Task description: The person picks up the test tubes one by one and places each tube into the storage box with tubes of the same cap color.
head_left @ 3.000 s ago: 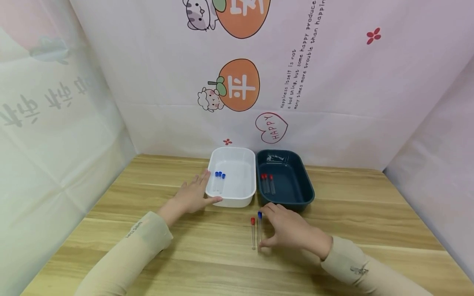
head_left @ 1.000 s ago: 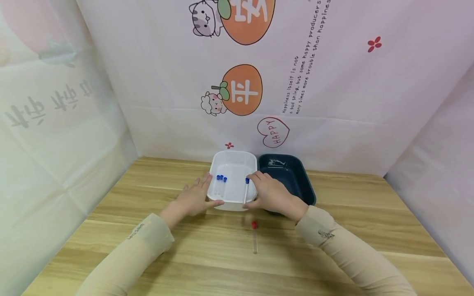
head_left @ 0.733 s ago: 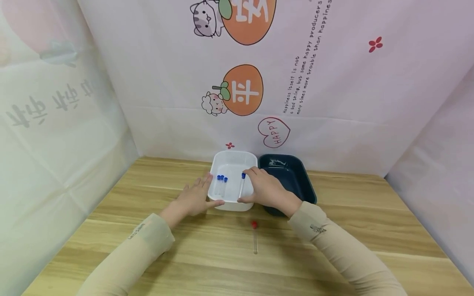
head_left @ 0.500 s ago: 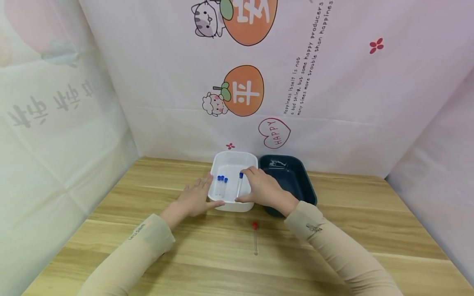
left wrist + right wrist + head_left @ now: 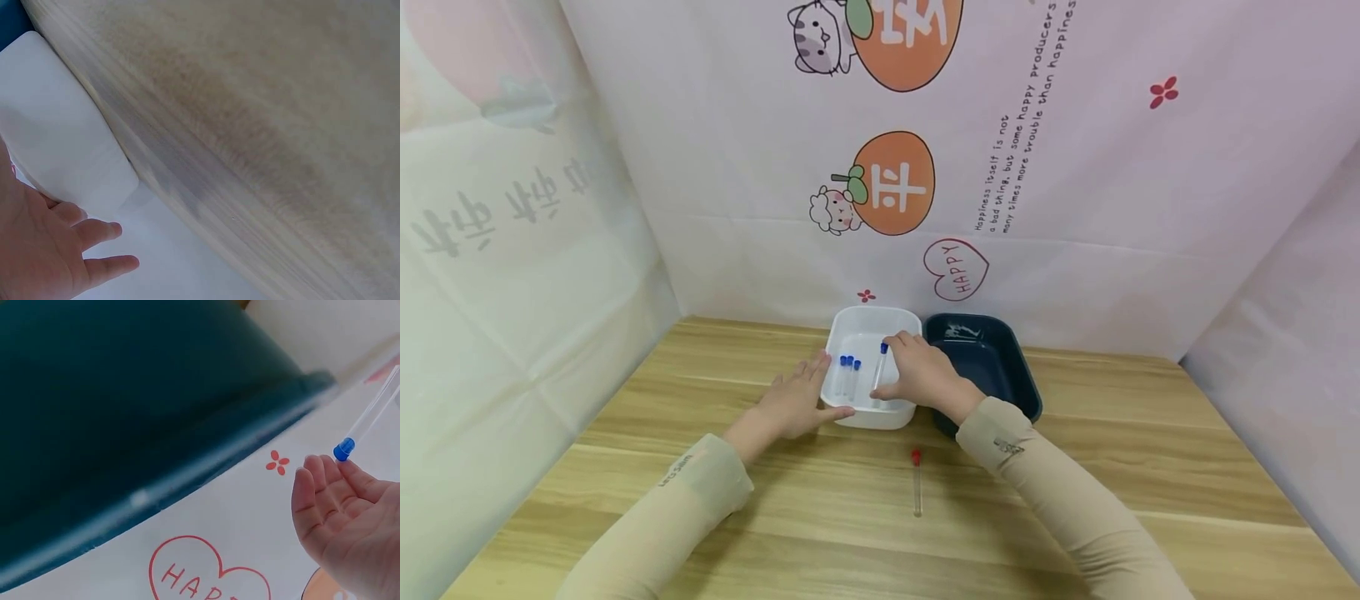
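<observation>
In the head view my right hand (image 5: 925, 377) pinches a clear test tube (image 5: 879, 373) with a blue cap, thumb at its lower end and a finger at the cap. The tube leans over the right part of a white basin (image 5: 874, 419). In the right wrist view its blue cap (image 5: 344, 449) meets a fingertip. Several blue-capped test tubes (image 5: 851, 380) lie at the basin's left side. My left hand (image 5: 792, 403) rests against that basin's near left corner, fingers extended along the wall. A red-capped test tube (image 5: 917, 486) lies on the table in front.
A dark teal basin (image 5: 1021, 367) stands right beside the white one, its near left part hidden behind my right hand. Both are on a wooden table (image 5: 1120, 433), close to a printed white curtain (image 5: 1075, 275) at the back. More white cloth hangs at both sides.
My right hand has taken the blue-capped tube from the table beside the red-capped one and carried it left over the white basin. It keeps shifting slightly left. The left hand stays put.
</observation>
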Demonstrator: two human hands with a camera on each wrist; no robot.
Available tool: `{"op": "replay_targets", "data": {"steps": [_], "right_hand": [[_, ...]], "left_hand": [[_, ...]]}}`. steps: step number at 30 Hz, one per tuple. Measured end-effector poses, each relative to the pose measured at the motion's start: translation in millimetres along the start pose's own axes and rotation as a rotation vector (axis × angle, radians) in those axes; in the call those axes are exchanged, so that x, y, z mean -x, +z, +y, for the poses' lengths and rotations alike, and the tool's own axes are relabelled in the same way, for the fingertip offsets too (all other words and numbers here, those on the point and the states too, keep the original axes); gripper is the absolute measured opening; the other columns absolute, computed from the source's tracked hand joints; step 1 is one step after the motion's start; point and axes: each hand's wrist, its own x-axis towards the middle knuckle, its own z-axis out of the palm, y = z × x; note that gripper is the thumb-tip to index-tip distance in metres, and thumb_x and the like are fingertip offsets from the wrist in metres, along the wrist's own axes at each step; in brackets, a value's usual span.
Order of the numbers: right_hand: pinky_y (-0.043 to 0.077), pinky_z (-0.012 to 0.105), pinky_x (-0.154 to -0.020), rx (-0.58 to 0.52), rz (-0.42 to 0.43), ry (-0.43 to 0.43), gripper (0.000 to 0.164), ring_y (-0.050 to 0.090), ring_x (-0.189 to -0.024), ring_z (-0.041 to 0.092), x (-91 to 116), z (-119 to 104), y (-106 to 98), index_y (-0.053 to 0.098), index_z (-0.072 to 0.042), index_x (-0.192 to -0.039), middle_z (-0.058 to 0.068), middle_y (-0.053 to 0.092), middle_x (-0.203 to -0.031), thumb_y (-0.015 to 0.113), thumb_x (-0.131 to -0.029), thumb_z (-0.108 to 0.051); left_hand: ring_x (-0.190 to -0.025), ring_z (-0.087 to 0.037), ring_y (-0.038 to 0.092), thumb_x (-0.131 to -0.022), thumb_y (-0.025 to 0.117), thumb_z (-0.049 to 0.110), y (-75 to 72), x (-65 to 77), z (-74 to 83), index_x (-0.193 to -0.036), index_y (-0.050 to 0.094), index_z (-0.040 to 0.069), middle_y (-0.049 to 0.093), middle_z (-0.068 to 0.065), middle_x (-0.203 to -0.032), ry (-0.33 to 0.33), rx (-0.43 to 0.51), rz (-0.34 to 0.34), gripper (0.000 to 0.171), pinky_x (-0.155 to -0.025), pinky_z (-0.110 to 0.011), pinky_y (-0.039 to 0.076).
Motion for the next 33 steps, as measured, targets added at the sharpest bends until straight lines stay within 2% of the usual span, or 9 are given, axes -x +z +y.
{"op": "replay_targets", "data": {"steps": [16,25,33], "right_hand": [[0.049,0.05,-0.105,-0.071,-0.031,0.023,0.089,0.055,-0.123,0.033,-21,-3,23,0.049,-0.002,-0.149,0.018,0.053,-0.145,0.084,-0.083,-0.05],[0.044,0.049,-0.11,-0.062,-0.078,0.082,0.088,0.052,-0.124,0.032,-31,-3,30,0.048,-0.003,-0.15,0.017,0.052,-0.145,0.086,-0.083,-0.045],[0.043,0.049,-0.111,-0.095,-0.096,0.094,0.086,0.052,-0.125,0.032,-41,-1,35,0.048,-0.003,-0.15,0.016,0.052,-0.146,0.086,-0.084,-0.042]], "left_hand": [[-0.152,-0.044,0.02,-0.091,0.05,0.078,2.1,-1.0,-1.7,-0.164,0.011,0.002,0.01,-0.013,-0.17,-0.006,-0.002,0.002,0.113,-0.114,-0.072,0.02],[-0.152,-0.044,0.018,-0.091,0.052,0.077,2.5,-1.7,1.0,-0.164,0.011,0.003,0.008,-0.012,-0.17,-0.007,0.013,-0.007,0.112,-0.115,-0.072,0.017],[-0.153,-0.041,0.016,-0.091,0.05,0.079,0.3,-1.1,-0.8,-0.164,0.008,0.004,0.006,-0.01,-0.171,-0.019,0.007,-0.018,0.113,-0.116,-0.07,0.016]]}}
